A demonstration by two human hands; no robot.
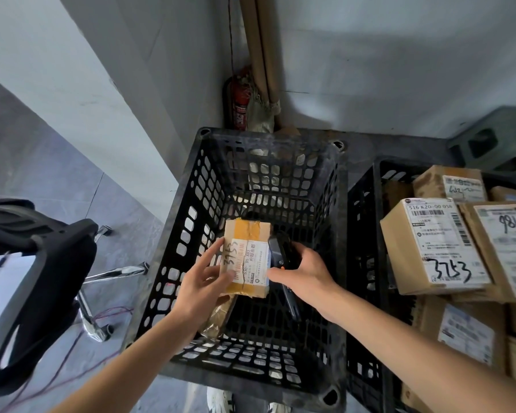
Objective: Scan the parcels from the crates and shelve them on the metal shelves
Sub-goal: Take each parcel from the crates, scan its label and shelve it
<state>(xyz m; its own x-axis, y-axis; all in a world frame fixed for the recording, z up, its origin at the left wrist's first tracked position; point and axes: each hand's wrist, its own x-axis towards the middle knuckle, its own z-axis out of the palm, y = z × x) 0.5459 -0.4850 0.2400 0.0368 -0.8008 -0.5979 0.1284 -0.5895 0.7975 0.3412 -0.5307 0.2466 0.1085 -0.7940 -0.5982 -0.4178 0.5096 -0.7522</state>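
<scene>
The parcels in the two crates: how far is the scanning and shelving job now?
Done: the near crate is almost emptied; one wrapped packet lies at its bottom. In hand: the left hand holds a small box over it, and the right hand holds the scanner beside its label. Left: the right crate is full of boxes. No shelves are in view.

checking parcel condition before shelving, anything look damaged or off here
The small parcel held by the left hand has wrinkled tape and a label split across its middle. Nothing else stands out.
</scene>
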